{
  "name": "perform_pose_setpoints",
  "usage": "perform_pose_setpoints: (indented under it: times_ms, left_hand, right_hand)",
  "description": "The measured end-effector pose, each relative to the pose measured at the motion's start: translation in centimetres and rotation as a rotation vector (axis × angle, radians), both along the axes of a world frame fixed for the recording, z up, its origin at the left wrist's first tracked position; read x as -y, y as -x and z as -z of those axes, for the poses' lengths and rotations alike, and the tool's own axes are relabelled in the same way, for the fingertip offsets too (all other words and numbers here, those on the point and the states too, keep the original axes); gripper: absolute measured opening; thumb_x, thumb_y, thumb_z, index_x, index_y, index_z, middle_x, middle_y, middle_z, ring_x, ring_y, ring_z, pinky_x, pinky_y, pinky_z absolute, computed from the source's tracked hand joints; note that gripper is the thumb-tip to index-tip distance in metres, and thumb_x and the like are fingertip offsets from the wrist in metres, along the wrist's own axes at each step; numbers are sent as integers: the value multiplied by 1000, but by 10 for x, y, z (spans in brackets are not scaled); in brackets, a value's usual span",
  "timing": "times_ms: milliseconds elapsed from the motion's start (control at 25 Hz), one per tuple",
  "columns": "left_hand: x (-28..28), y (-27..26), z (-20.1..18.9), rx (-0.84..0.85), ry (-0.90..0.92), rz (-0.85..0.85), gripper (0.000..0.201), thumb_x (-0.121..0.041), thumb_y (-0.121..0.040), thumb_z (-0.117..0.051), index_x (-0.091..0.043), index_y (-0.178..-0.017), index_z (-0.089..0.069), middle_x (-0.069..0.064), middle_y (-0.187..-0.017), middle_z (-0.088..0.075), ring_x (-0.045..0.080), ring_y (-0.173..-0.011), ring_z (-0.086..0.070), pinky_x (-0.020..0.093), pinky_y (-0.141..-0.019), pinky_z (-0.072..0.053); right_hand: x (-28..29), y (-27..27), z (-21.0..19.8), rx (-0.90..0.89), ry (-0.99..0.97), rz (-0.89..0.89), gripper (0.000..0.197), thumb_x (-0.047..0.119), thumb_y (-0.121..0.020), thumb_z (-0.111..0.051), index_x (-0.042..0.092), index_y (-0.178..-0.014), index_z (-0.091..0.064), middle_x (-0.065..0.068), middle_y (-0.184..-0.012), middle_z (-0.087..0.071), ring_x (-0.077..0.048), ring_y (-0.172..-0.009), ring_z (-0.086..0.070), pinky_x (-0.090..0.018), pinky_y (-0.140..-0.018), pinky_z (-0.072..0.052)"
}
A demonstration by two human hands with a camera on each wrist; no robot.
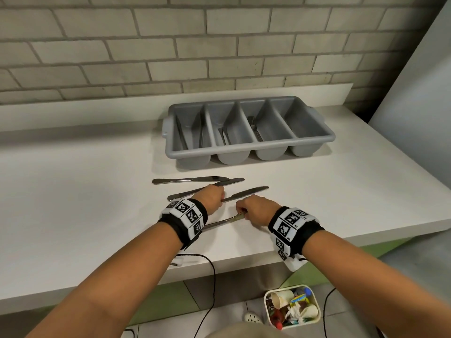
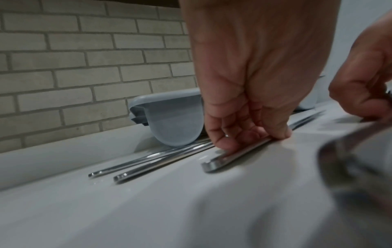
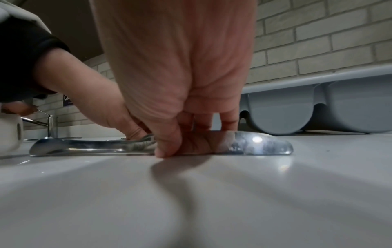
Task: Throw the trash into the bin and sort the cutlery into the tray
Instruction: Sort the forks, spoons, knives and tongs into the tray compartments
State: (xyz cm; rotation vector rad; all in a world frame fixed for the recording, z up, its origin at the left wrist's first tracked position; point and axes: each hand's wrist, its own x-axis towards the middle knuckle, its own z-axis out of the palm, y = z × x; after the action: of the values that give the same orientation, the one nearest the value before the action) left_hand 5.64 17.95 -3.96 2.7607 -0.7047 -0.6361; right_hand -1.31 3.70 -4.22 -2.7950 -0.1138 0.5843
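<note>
1. Four knives lie on the white desk [image 1: 97, 191] in front of the grey tray [image 1: 249, 152], and both hands are down among them.
2. Left hand [image 1: 211, 198]: its fingers [image 2: 224, 142] and thumb pinch the handle of the third knife [image 1: 246, 193], whose blade points right and slightly away; the knife lies flat on the desk.
3. Right hand [image 1: 256, 209]: thumb and fingers [image 3: 167, 147] close around the nearest knife [image 1: 219, 223] where handle meets blade; this one lies slantwise, its handle running left under the left wrist, and also rests on the desk.
4. Farther off, the far knife [image 1: 190, 180] lies level, and the second knife [image 1: 229, 182] slants beneath it, its handle passing behind the left hand.
5. The tray stands at the far side of the desk near the brick wall [image 1: 146, 45], with four long compartments. The leftmost holds a slim piece I cannot make out, the second holds a couple of dark handles, the third a fork [image 1: 255, 128]; the rightmost shows only its grey floor.
6. Down on the floor to the right, below the desk edge, the white bin [image 1: 267, 313] holds paper cups, crumpled tissue and coloured wrappers.
7. Both wrists wear black bands with square black-and-white markers.
</note>
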Motion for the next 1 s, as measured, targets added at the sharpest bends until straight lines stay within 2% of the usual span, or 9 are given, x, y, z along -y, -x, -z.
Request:
perform_pose_setpoints:
  times_ms: [80,120,200,320,440,520,760,920,1000]
  left_hand:
    - [0,3,-2,14,-57,38,29,0,-90,-40,0,-117,-53,18,-121,-62,33,-112,-59,38,-96,-46]
    - [1,5,-2,38,-91,61,31,1,-91,-39,-1,-119,-51,17,-122,-60,33,-113,-59,38,-96,-46]
    - [3,9,-3,96,-163,115,33,1,-92,-38,-2,-124,-48,17,-125,-58,32,-114,-58,37,-96,-46]
    - [6,11,-4,184,-242,163,33,2,-92,-38,-2,-124,-47,16,-126,-58,33,-114,-59,37,-94,-48]
    - [8,14,-2,251,-283,168,35,3,-93,-34,-1,-126,-45,17,-129,-55,33,-118,-56,38,-96,-46]
    - [7,16,3,291,-297,173,36,3,-94,-32,1,-128,-42,18,-132,-50,33,-121,-52,40,-98,-45]
    - [6,13,14,270,-276,117,38,4,-91,-31,1,-128,-40,17,-132,-45,33,-122,-47,45,-100,-46]
    - [6,9,12,295,-273,99,37,2,-94,-30,1,-129,-41,17,-133,-48,33,-123,-50,40,-101,-43]
    - [4,7,5,222,-244,50,35,0,-95,-31,0,-127,-44,17,-132,-52,32,-121,-53,37,-100,-43]
  right_hand:
    - [3,1,1,-11,6,-11,29,0,-84,-44,19,-96,-61,-11,-104,-62,-32,-96,-58,-41,-85,-49]
    - [5,2,1,-8,12,-21,34,-2,-85,-43,18,-103,-62,-11,-108,-61,-30,-97,-57,-39,-86,-48]
    - [11,4,-2,17,42,-44,38,-2,-87,-41,18,-111,-62,-9,-112,-60,-26,-98,-55,-34,-81,-42]
    - [19,6,-8,100,129,-86,35,2,-90,-41,20,-113,-61,-7,-113,-59,-28,-106,-54,-32,-75,-34]
    - [21,4,-11,175,143,-94,32,10,-93,-41,23,-114,-62,-6,-114,-60,-27,-111,-53,-37,-85,-35]
    - [19,2,-13,219,163,-78,32,13,-94,-41,25,-114,-62,-4,-116,-62,-27,-113,-52,-42,-93,-32]
    - [17,3,-15,219,183,-25,30,18,-93,-42,28,-114,-62,1,-120,-62,-25,-119,-48,-49,-101,-25]
    - [21,1,-15,175,162,34,32,18,-95,-41,28,-115,-62,0,-121,-62,-27,-118,-46,-54,-105,-21]
    - [22,1,-15,203,148,47,31,18,-95,-41,28,-115,-62,2,-121,-62,-27,-118,-46,-57,-107,-18]
